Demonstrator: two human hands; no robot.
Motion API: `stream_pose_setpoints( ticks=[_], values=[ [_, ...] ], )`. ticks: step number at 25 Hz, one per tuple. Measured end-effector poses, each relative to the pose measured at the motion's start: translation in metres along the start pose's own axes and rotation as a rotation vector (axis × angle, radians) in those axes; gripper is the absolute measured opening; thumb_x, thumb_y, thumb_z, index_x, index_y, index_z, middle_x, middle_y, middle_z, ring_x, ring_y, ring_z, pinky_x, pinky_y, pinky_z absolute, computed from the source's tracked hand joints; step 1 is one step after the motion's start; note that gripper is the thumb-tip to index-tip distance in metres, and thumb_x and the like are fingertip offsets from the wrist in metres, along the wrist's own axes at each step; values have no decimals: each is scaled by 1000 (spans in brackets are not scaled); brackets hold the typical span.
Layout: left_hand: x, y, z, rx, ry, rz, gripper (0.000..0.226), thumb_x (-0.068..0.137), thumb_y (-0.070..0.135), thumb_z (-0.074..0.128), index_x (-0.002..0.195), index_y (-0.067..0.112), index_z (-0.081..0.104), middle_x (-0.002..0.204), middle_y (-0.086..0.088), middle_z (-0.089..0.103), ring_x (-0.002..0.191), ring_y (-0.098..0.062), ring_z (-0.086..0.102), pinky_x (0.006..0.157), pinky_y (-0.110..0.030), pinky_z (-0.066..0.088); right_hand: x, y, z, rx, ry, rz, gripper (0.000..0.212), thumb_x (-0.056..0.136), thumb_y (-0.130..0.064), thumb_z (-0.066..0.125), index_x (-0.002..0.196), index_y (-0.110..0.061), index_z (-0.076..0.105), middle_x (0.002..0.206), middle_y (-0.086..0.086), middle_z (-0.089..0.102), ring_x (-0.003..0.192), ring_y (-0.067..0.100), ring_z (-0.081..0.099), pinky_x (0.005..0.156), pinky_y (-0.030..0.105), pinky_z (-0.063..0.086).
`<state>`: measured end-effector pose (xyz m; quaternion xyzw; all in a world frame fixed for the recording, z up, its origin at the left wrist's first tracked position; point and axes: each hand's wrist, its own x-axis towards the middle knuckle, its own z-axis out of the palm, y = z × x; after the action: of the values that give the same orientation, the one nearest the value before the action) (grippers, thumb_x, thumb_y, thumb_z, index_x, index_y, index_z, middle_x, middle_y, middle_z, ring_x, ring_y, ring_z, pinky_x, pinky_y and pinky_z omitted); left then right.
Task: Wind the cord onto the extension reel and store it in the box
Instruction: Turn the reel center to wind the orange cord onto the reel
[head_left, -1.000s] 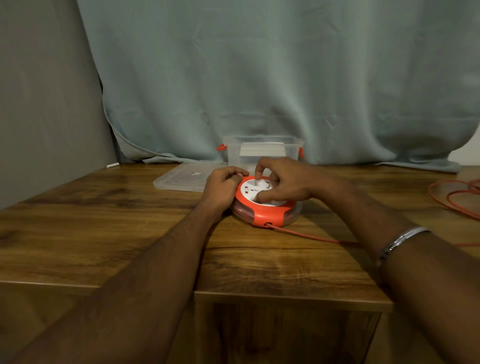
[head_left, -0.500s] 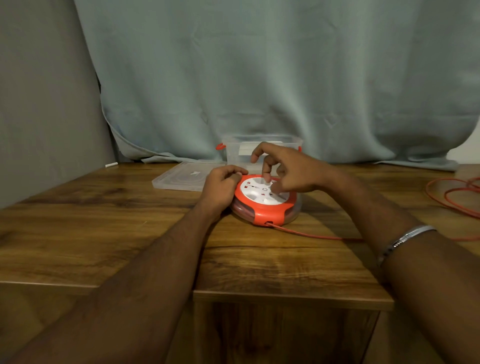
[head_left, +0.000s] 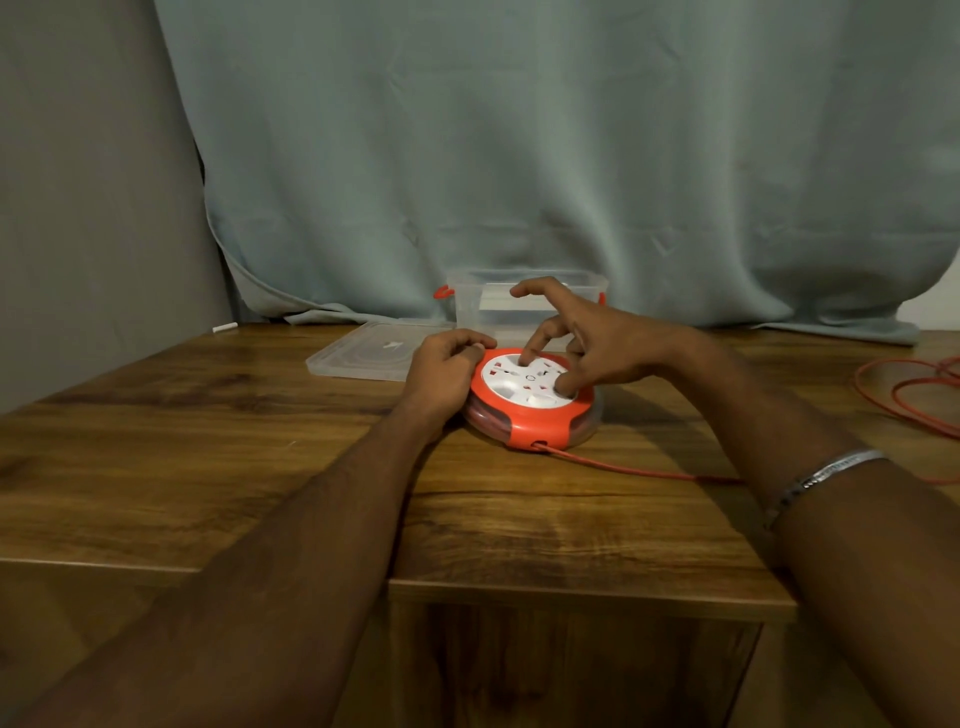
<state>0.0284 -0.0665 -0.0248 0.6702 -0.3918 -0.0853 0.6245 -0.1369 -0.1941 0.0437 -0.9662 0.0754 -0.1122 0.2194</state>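
Observation:
The round orange extension reel (head_left: 540, 428) with a white socket face lies flat on the wooden table (head_left: 208, 457). My left hand (head_left: 447, 369) grips its left rim with curled fingers. My right hand (head_left: 592, 343) is over the white face, a bent finger and the thumb set into it, the index finger lifted. The orange cord (head_left: 639, 470) leaves the reel's front and runs right under my right forearm to loose loops (head_left: 904, 395) at the table's right edge. Just behind the reel stands the clear plastic box (head_left: 524, 299), open and partly hidden by my right hand.
The box's clear lid (head_left: 363, 353) lies flat to the left of the box. A grey-green curtain (head_left: 519, 156) hangs behind the table. A small white object (head_left: 225, 328) lies at the far left corner. The table's front edge steps down on the left.
My right hand has swung round the white face from a pinch at its middle to its right side, index finger now raised. Left hand and reel stay in place.

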Motion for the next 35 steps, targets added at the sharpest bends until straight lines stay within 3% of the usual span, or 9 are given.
stream_pose_setpoints(
  ticks=[9, 12, 16, 20, 22, 24, 27, 30, 35],
  values=[
    [1, -2, 1, -3, 3, 31, 27, 100, 12, 49, 108, 14, 74, 111, -7, 72, 101, -23, 68, 88, -41, 60, 4, -3, 12, -151, 64, 8, 65, 75, -30, 88, 128, -28, 49, 81, 3, 66, 72, 14, 61, 71, 40, 52],
    [1, -2, 2, 7, 7, 36, 27, 100, 11, 49, 109, 13, 74, 111, -7, 72, 101, -23, 68, 87, -38, 60, 6, -8, 16, -287, 92, 57, 32, 74, -42, 85, 95, -24, 67, 74, -7, 62, 67, 11, 57, 67, 36, 48],
    [2, -3, 1, -8, -6, 49, 26, 99, 10, 50, 106, 13, 74, 107, -6, 73, 98, -21, 69, 82, -33, 59, 10, -15, 25, -282, 171, 68, 41, 79, -50, 80, 71, -13, 65, 60, -5, 61, 57, 10, 53, 59, 33, 42],
    [3, -4, 1, -14, -9, 56, 27, 98, 10, 50, 105, 13, 75, 104, -6, 74, 96, -24, 70, 85, -38, 60, 11, -17, 22, -197, 225, -10, 21, 82, -30, 81, 92, -20, 65, 60, -7, 61, 54, 5, 56, 59, 36, 49],
    [4, -5, 1, -14, -16, 37, 26, 99, 12, 50, 105, 15, 75, 105, -7, 74, 96, -25, 71, 86, -42, 60, 8, -12, 16, -113, 186, -51, 43, 77, -2, 75, 112, -21, 59, 73, -4, 68, 53, 2, 56, 57, 38, 52],
    [2, -4, 2, -4, -22, 23, 25, 100, 13, 49, 104, 19, 74, 105, -6, 73, 96, -24, 71, 85, -42, 61, 4, -8, 12, -99, 91, -41, 66, 71, 11, 68, 125, -22, 50, 100, -3, 69, 56, -9, 56, 51, 19, 44],
    [0, 0, 0, -3, -22, 22, 26, 101, 14, 48, 108, 17, 73, 106, -6, 73, 96, -22, 70, 83, -39, 61, 7, -1, 10, -125, -13, 12, 76, 72, 12, 69, 134, -27, 47, 122, -4, 66, 73, -15, 57, 60, 12, 45],
    [-2, 1, 2, 7, -17, 13, 26, 102, 14, 47, 111, 16, 72, 109, -6, 72, 97, -21, 70, 82, -36, 61, 8, 5, 5, -97, -14, 62, 82, 74, 9, 73, 142, -28, 44, 122, -5, 68, 105, 3, 61, 82, 31, 57],
    [-1, 1, 1, -1, -16, -8, 27, 103, 15, 47, 115, 15, 71, 112, -6, 71, 98, -21, 70, 81, -36, 62, 5, 4, 4, -72, -13, 55, 93, 77, 7, 74, 149, -35, 32, 120, -3, 70, 77, -16, 60, 64, 14, 48]
  ],
)
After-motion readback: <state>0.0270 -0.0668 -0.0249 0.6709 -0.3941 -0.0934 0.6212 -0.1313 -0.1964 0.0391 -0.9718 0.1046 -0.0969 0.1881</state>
